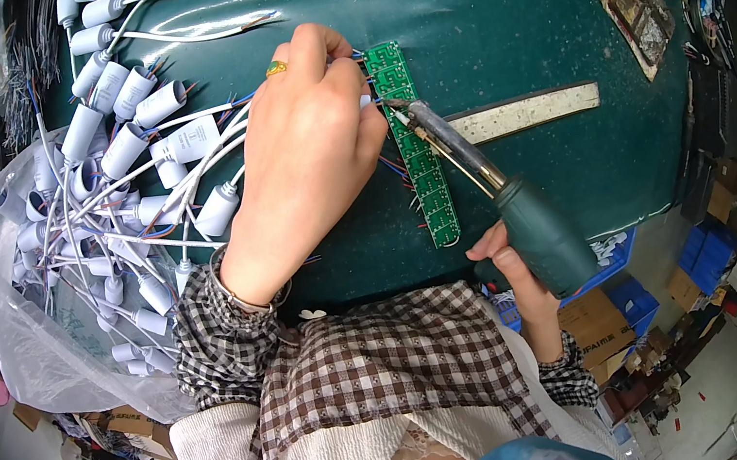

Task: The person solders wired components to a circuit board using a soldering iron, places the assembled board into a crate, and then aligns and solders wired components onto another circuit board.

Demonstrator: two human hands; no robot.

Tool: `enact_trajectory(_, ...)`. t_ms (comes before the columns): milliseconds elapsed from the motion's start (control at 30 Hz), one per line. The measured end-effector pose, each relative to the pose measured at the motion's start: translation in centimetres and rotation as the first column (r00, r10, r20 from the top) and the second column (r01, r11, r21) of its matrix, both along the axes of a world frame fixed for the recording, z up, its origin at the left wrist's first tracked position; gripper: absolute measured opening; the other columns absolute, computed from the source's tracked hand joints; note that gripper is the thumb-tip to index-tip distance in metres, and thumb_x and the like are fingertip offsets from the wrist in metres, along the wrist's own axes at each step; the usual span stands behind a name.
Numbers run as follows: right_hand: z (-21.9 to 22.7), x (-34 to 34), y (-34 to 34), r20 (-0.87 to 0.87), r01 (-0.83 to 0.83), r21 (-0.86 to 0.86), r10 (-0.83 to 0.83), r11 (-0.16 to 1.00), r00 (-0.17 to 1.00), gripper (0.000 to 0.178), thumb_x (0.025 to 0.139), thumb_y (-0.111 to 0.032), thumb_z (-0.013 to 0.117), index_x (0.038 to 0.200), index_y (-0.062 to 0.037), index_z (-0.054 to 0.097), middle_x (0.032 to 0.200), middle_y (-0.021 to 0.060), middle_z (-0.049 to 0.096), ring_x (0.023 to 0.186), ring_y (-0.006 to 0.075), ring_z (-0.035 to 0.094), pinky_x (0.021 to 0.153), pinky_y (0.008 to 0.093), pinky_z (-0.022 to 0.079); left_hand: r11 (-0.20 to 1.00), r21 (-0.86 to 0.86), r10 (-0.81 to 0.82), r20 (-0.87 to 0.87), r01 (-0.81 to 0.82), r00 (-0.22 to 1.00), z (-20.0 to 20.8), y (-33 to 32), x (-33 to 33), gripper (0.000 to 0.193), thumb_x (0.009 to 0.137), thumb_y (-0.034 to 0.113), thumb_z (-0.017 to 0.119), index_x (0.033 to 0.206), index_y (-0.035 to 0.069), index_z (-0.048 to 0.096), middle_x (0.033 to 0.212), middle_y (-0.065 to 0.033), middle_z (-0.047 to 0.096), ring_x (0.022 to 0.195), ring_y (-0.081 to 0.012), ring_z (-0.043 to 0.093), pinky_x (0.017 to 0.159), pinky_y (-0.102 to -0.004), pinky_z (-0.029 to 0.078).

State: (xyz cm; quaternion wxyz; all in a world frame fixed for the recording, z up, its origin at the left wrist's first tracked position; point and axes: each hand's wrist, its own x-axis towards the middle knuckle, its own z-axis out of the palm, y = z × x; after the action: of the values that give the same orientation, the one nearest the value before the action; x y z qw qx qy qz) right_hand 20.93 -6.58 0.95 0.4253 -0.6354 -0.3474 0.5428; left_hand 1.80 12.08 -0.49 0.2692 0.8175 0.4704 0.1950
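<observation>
— Looking at the long green circuit board (414, 148), where does it lie against the fingers?

— It lies lengthwise on the dark green table (486, 2), running away from the person. The left hand (307, 147) covers its far left edge; the fingertips curl down just beside the board's upper part, where thin coloured wires meet it. Whether they press the board itself or only the wires I cannot tell, since the knuckles hide the tips.

— How far open is that hand?

— Bent, fingers drawn together and tucked under, not spread. A gold ring sits on one finger.

— And the other hand?

— The right hand (515, 268) is wrapped tight around the dark green handle of a soldering iron (489, 184). The iron slants up and left, its metal tip touching the board's right edge, just beside the left fingertips.

— What lies around them?

— Left of the hand, a heap of white cylindrical capacitors (117, 146) with white leads, some spilling from a clear plastic bag (20, 321). Right of the board, touching nothing, a pale flat strip (525, 112) lies across the table.
</observation>
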Motion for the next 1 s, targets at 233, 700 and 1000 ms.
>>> enact_trajectory(233,-0.6,0.1,-0.9,0.124,-0.123,0.076,0.113,0.990,0.986,0.060,0.079,-0.002,0.073,0.130,0.0103,0.043,0.104,0.0192,0.064,0.091,0.0256,0.068,0.077,0.0338,0.058,1.000,0.006,-0.001,-0.006,0.001,1.000,0.0,-0.1,0.0,0.014,0.072,0.002,0.065,0.081,-0.004,0.057,0.104,-0.0151,0.054,0.089,-0.0330,0.058,0.077,-0.0396,0.048)
enact_trajectory(700,1.1,-1.0,1.1,-0.061,0.130,0.122,-0.123,0.984,0.991,0.051,0.092,-0.029,0.058,0.122,0.0112,0.048,0.108,0.0203,0.058,0.106,0.0343,0.061,0.071,0.0378,0.062,1.000,0.020,-0.002,0.003,0.002,1.000,-0.3,-0.2,0.0,0.013,0.072,0.003,0.065,0.080,-0.004,0.057,0.103,-0.0148,0.053,0.086,-0.0327,0.056,0.075,-0.0397,0.047)
enact_trajectory(1000,0.5,-0.6,1.1,-0.087,0.136,0.169,-0.123,0.976,0.989,0.052,0.092,-0.026,0.059,0.126,0.0115,0.044,0.106,0.0202,0.057,0.105,0.0354,0.060,0.071,0.0380,0.062,0.999,0.046,0.006,0.002,-0.007,1.000,-0.2,-0.1,-0.1,0.013,0.071,0.004,0.065,0.079,-0.003,0.057,0.101,-0.0150,0.054,0.088,-0.0335,0.055,0.075,-0.0406,0.047)
